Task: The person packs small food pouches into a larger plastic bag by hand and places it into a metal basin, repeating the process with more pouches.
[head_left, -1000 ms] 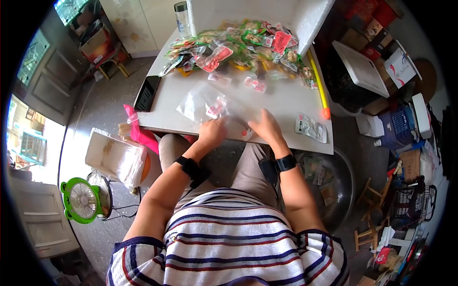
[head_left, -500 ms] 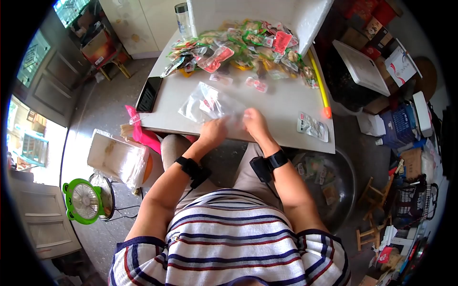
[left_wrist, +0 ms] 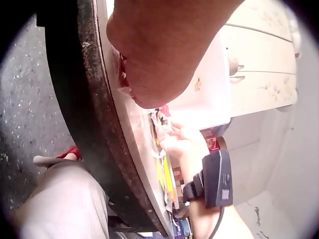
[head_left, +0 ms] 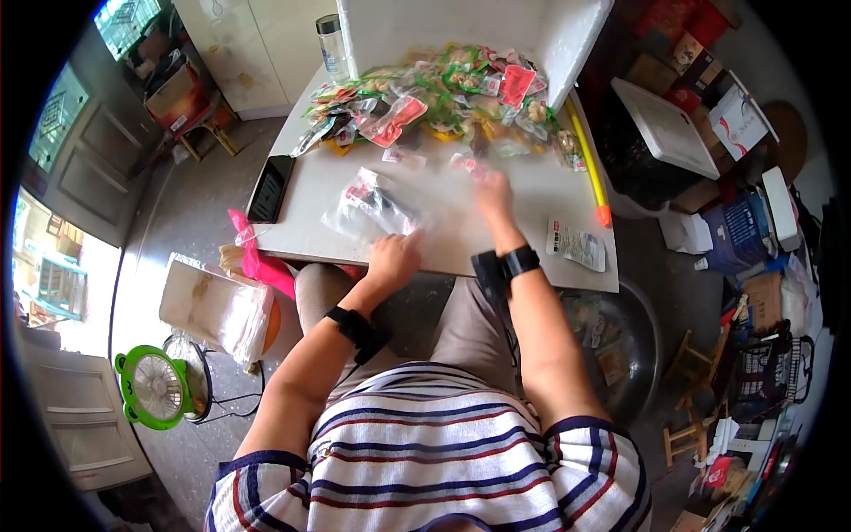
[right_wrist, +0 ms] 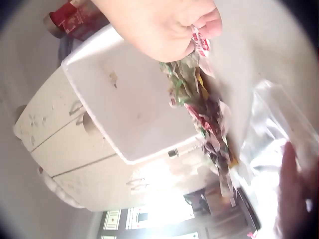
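The left hand [head_left: 394, 259] seemed to grip the near edge of the clear bag [head_left: 365, 208], though its fingertips were hard to make out: the left wrist view hid them behind the hand, and the right wrist view showed them blurred and cut off at the corner. Its forearm slanted forward and inward over the lap, knuckles up, close to the table's [head_left: 532, 199] near edge. The bag lay on the table beyond those fingers, with dark and red contents blurred by the film. The right hand [head_left: 494, 195] pinched a small red-and-white packet [right_wrist: 201, 42], partly covered by the fingers. That hand reached farther across the table than the left, its forearm angled inward, a black wrist camera [head_left: 489, 273] at the wrist. Beyond both hands spread the pile of packets [head_left: 461, 84], overlapping in front of the white foam box [right_wrist: 132, 99]. Nearer the right edge, a silver packet [head_left: 578, 246] lay flat, well apart from the right hand.
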Tool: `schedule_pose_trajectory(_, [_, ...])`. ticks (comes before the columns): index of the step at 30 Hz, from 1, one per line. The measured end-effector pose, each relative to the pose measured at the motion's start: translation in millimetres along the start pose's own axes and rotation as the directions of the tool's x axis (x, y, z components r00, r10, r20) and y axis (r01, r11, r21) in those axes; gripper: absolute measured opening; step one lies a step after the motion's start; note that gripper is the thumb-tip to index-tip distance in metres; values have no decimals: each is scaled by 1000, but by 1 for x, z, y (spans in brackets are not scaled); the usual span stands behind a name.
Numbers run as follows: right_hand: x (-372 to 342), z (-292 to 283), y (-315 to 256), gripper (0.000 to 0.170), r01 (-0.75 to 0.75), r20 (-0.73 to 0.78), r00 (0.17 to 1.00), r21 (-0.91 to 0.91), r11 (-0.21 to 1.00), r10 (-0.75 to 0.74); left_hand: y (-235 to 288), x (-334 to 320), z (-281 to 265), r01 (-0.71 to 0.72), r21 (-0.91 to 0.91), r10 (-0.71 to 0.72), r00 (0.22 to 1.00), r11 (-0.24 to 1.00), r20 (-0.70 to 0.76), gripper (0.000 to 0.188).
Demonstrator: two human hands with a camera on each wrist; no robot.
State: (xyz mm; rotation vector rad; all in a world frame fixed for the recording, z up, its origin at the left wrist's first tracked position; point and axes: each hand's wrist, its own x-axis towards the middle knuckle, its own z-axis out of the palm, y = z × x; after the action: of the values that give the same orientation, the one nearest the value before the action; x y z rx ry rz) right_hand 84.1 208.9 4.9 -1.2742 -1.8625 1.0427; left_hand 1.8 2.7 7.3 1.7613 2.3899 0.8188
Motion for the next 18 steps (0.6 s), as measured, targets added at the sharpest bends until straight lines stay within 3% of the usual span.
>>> schedule_pose_trajectory(2, [29, 12, 19, 18, 17, -277, 961, 89, 996, 9, -1, 0, 1, 10, 4, -10, 1000, 1000, 8, 25])
schedule_pose_trajectory(3, [46, 18, 33, 18, -85, -139, 983, 251, 964, 122, -1, 1, 1, 13, 7, -13, 1000, 1000, 11, 25])
schedule_pose_trajectory(5, [72, 25, 52, 19, -327, 187, 945, 502, 801, 269, 0, 0, 1, 6, 9, -6, 1000, 1000, -5, 25])
schedule_pose_trajectory(8, [49, 1, 1, 17, -399, 283, 906, 330, 856, 314, 1, 1, -1, 7, 9, -7, 1000, 1000, -9, 24])
schedule_pose_trajectory(11, [37, 2, -21, 21, -376, 311, 919, 496, 783, 243, 4, 0, -2, 10, 15, -10, 1000, 1000, -9, 26])
schedule_pose_trajectory(14, [57, 29, 9, 21, -235, 269, 958, 520, 821, 104, 3, -2, -1, 6, 28, -6, 1000, 1000, -17, 28])
schedule_pose_trajectory(17, [35, 20, -19, 18, -321, 309, 937, 581, 748, 162, 0, -1, 1, -12, 15, 12, 1000, 1000, -28, 30])
schedule_pose_trajectory(18, [26, 13, -24, 17, -367, 394, 909, 598, 712, 138, -1, -3, 1, -15, 5, 15, 999, 1000, -28, 30])
